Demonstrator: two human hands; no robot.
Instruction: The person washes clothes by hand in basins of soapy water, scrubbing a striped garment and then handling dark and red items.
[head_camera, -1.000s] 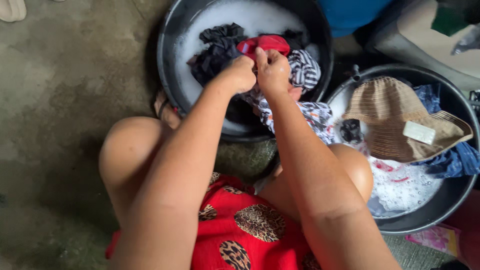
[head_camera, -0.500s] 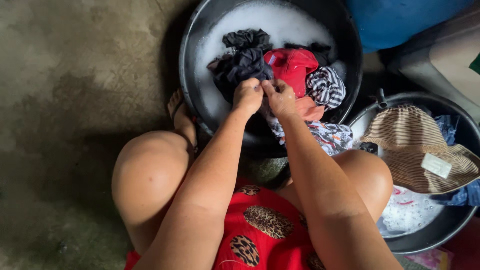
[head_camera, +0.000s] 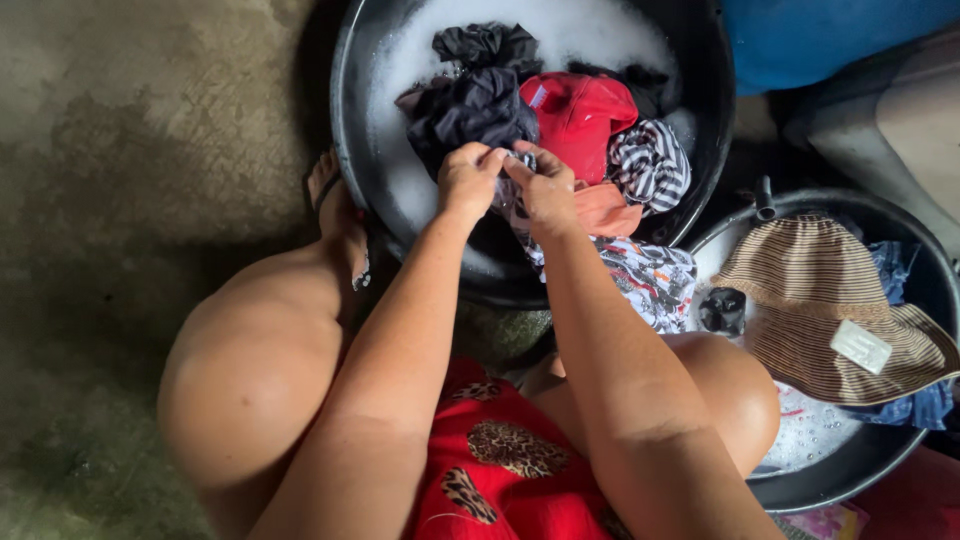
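Note:
My left hand (head_camera: 466, 179) and my right hand (head_camera: 543, 186) are closed side by side on a white patterned cloth (head_camera: 648, 276) that hangs over the near rim of a black basin (head_camera: 350, 150). The basin holds suds and a heap of wet clothes: dark garments (head_camera: 470, 105), a red garment (head_camera: 580, 112), a black-and-white striped piece (head_camera: 650, 165) and an orange piece (head_camera: 608, 212). My fingertips meet just below the dark garments, pinching a fold of the patterned cloth between them.
A second black basin (head_camera: 870, 460) at the right holds suds, a brown striped hat (head_camera: 825, 300) with a white soap bar (head_camera: 861, 346) on it, and blue cloth (head_camera: 915, 405). A blue container (head_camera: 820, 35) stands behind. Bare concrete floor (head_camera: 130, 150) lies to the left. My knees flank the basin.
The view has shifted and both hands have moved slightly left, still working the same patterned cloth together. The red garment shows more fully behind them.

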